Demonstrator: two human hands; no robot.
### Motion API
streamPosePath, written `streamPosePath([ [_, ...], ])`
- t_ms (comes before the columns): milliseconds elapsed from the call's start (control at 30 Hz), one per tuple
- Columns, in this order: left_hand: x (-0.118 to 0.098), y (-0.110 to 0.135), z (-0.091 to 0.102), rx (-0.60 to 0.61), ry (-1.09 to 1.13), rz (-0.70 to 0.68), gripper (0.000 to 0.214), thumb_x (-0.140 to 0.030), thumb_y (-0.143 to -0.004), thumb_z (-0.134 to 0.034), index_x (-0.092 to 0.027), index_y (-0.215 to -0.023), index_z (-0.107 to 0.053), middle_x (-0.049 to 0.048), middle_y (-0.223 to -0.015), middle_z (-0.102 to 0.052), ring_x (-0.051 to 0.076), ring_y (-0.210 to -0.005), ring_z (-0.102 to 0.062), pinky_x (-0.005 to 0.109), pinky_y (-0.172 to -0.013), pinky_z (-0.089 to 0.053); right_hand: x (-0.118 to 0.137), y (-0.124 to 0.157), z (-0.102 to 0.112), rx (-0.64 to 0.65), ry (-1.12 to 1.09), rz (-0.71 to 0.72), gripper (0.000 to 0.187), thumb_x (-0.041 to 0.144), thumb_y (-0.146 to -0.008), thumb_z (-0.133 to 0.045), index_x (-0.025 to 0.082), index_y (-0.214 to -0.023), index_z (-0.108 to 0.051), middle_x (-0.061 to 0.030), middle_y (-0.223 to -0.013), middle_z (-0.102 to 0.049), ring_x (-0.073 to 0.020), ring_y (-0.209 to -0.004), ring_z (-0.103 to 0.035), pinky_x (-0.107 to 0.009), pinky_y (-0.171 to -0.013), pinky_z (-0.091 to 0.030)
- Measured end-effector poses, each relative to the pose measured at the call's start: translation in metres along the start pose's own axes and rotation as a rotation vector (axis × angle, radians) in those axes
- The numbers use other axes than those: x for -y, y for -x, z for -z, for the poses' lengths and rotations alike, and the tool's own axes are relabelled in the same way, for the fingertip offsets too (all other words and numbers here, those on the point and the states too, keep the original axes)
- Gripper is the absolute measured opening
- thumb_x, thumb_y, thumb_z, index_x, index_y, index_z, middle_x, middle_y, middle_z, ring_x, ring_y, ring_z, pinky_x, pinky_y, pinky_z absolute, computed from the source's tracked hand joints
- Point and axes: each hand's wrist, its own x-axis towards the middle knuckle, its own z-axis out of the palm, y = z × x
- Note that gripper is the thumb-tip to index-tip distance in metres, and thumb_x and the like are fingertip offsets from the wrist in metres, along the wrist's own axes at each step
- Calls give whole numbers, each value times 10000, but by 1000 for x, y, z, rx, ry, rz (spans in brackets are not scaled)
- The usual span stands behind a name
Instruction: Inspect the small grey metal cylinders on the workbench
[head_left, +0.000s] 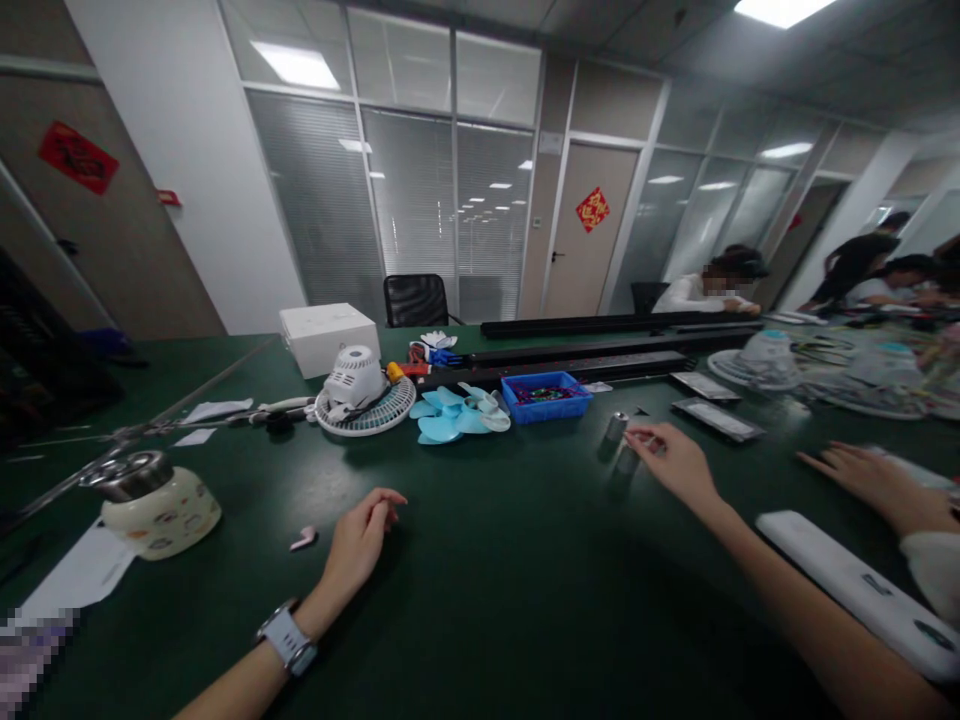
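Observation:
My left hand [361, 535] rests on the dark green table [480, 600], fingers loosely curled and holding nothing; a watch is on that wrist. A small pink piece [303, 539] lies just left of it. My right hand [671, 462] reaches forward, fingertips pinched on a small metal cylinder [628, 459]. A second upright metal cylinder [616, 427] stands just beyond it.
A white fan body on its grille [360, 393], light blue fan blades [457, 412] and a blue parts tray [546, 396] sit mid-table. A lidded ceramic jar [156, 503] stands left. Another person's hand [874, 478] and a long white housing [862, 590] lie right. People work at the far right.

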Motion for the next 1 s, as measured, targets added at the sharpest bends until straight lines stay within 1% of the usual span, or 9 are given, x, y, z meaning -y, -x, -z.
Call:
streamPosePath([
  [67,1,0,0,15,-8,5,363,-388,-850,-339,-204,-887,-650,5,-666,-623,195,-640,-602,299,-626,-464,-26,-4,3,13,84,-49,351,467,-806,-527,201,-925,-723,-75,-861,-675,-191,-687,-596,-315,-626,-444],
  [133,5,0,0,28,-14,3,368,-396,-861,-335,-206,-910,-646,4,-688,-629,194,-660,-606,298,-638,-466,-38,-3,0,49,125,-80,365,479,-802,-518,206,-926,-725,-70,-860,-678,-190,-679,-603,-307,-600,-437],
  [300,13,-1,0,37,-17,13,371,-405,-867,-336,-203,-932,-639,5,-718,-633,196,-699,-612,298,-666,-465,-38,-1,-4,83,110,-113,373,480,-800,-504,196,-930,-707,-53,-827,-676,-176,-666,-604,-290,-599,-442],
  [433,10,-1,0,39,-13,26,371,-407,-855,-341,-201,-925,-642,4,-710,-634,198,-694,-616,298,-663,-464,-37,-2,-4,103,76,-100,360,468,-810,-499,198,-941,-697,-51,-840,-683,-178,-691,-612,-293,-629,-456],
  [667,4,0,1,36,-32,17,387,-418,-839,-341,-199,-909,-651,7,-698,-646,201,-677,-629,301,-648,-471,-39,0,0,150,112,-162,404,524,-799,-514,224,-966,-728,-62,-927,-706,-207,-780,-648,-312,-683,-483],
  [733,3,1,2,34,-37,7,392,-422,-837,-339,-200,-913,-653,5,-694,-648,199,-669,-627,298,-643,-471,-43,-9,3,131,110,-180,483,581,-781,-526,225,-1049,-711,-73,-991,-705,-225,-851,-654,-328,-729,-493],
  [833,4,1,2,37,-39,4,389,-420,-836,-339,-204,-913,-654,1,-694,-646,197,-671,-627,297,-648,-471,-48,-38,1,130,120,-237,643,638,-762,-531,180,-1199,-643,-117,-1088,-688,-250,-946,-651,-347,-791,-501],
  [900,5,1,2,38,-47,11,389,-418,-836,-338,-206,-917,-655,1,-699,-647,198,-679,-630,299,-654,-471,-49,-61,-5,236,147,-259,678,605,-742,-582,137,-1232,-619,-139,-1110,-683,-252,-965,-655,-330,-801,-506],
  [1000,7,0,2,39,-64,20,400,-417,-838,-327,-205,-932,-653,3,-704,-650,201,-686,-632,305,-662,-470,-47,-87,-18,387,181,-257,575,468,-657,-715,143,-1131,-682,-101,-1006,-725,-229,-890,-682,-270,-738,-518],
])
